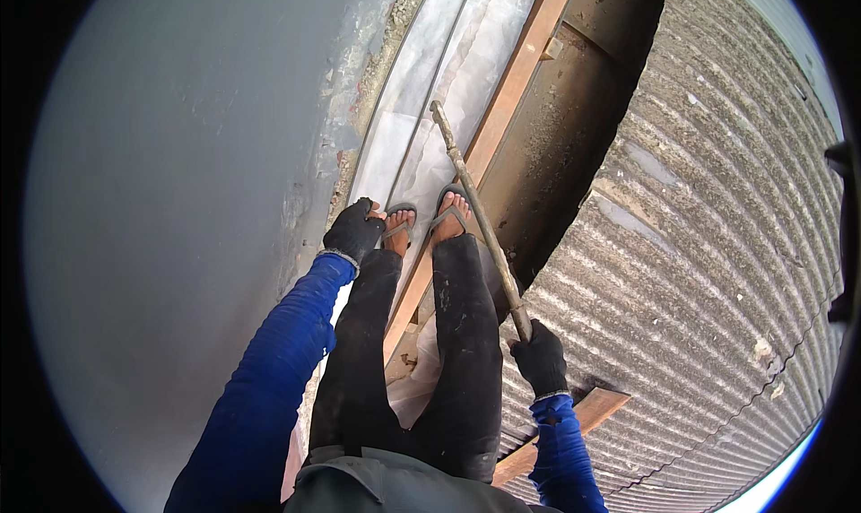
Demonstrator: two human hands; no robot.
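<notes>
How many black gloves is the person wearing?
2. The left hand wears one, held beside the grey wall. The right hand wears the other, gripping the long metal rod above the corrugated roof. None seem hidden.

Grey plastered wall (pixel 161 199), corrugated roof sheets (pixel 700 271), wooden beam (pixel 516 82), daylight
</notes>
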